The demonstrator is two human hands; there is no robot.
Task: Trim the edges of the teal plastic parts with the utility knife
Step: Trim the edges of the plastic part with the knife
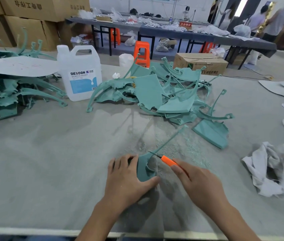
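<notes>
My left hand [129, 178] grips a teal plastic part [144, 168] near the front of the table, thumb under its lower edge. A thin teal arm of that part runs up and to the right from it. My right hand [198, 184] holds an orange utility knife [168, 160], and its short dark blade touches the part's upper edge. A large heap of teal parts [157, 94] lies behind the hands in the middle of the table. A single teal part [210, 133] lies to the right of the heap.
A white DEXCON jug [83, 73] stands at the back left, beside another stack of teal parts [7, 94] under a grey sheet. A crumpled white cloth [273, 169] lies at the right. Teal shavings dust the grey table [50, 162]. People stand far right.
</notes>
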